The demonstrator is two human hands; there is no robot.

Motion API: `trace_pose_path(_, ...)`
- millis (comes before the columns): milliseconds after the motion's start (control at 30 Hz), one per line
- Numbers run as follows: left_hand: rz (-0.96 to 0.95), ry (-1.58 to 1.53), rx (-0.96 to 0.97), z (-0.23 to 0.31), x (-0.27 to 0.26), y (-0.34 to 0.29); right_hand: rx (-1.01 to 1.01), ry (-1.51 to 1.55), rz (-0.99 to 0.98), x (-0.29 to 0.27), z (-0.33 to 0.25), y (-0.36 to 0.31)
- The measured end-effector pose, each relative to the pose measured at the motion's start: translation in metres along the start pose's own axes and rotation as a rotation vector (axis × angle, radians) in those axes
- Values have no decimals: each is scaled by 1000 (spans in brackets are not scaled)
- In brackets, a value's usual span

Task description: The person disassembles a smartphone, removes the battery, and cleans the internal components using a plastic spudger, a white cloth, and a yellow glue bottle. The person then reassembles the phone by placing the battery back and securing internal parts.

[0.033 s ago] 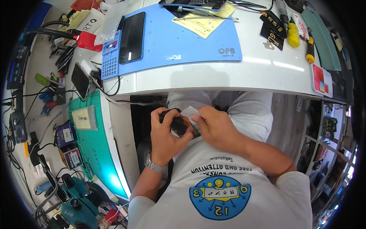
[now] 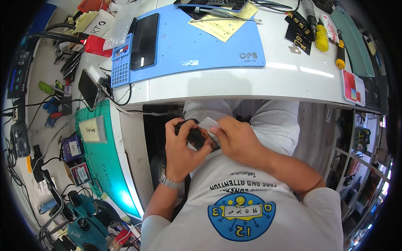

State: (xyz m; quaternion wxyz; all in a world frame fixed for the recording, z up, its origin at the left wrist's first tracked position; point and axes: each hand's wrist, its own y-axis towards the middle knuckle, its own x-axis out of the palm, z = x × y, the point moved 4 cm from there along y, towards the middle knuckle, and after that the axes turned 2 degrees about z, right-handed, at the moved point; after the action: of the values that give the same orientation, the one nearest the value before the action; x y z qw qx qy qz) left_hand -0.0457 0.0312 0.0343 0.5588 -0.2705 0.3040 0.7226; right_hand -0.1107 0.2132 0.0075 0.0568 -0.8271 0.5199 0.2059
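Barely any shift since earlier frame: left hand [image 2: 184, 148] has fingers curled round dark, flat rectangular device [image 2: 197, 137] with orange-brown patch, above light-grey trousers [image 2: 276, 125]. Right hand [image 2: 236, 140] pinches thin white flat piece [image 2: 208, 122] at device's edge. Beyond: glossy white bench [image 2: 176, 90], light-blue rectangular mat [image 2: 209, 50], black-screened phone [image 2: 144, 42] on it.

The white sheet [image 2: 207, 123] looks smooth, matt — phone screen [image 2: 144, 44] glossy — watch bracelet [image 2: 172, 183] shiny metal.
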Motion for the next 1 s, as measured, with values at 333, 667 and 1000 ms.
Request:
trace_pose_path(333,-13,-33,6,-6,3,2,-93,-238,-33,7,3,0)
trace_pose_path(667,-6,-29,23,-2,5,5,-34,-172,-6,10,-4,-2)
trace_pose_path(1000,-18,-25,56,3,5,7,-29,-249,-76,19,0,-5)
